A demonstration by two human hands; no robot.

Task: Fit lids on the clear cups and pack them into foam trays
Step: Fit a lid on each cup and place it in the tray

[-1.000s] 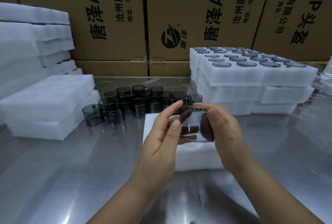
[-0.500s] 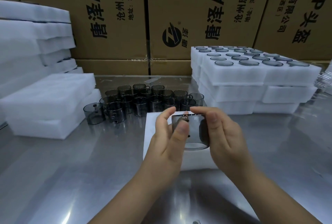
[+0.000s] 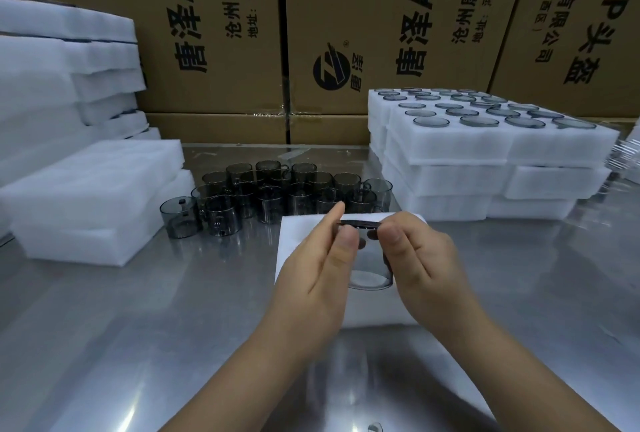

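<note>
**Steel bench, one cup held up between two hands**

Steel bench (image 3: 138,310) runs back to a wall of brown cardboard boxes (image 3: 225,33) printed in black. Just above a white foam tray (image 3: 381,307) that lies flat near the front edge, a person holds a clear cup (image 3: 370,265) in the air with both hands. The left hand (image 3: 311,279) pinches its left side, thumb in front and forefinger reaching up to the rim. The right hand (image 3: 422,258) pinches the right side the same way, thumb pressed near the top. A dark lid (image 3: 360,223) sits along the cup's upper rim between the fingertips; whether it is fully seated I cannot tell.

Behind the tray stands a cluster of loose cups (image 3: 277,196), open and upright, set close together. To the right is a stack of filled trays (image 3: 485,147), with round lids showing in rows on the top one. To the left are piles of foam blocks (image 3: 93,196).
</note>
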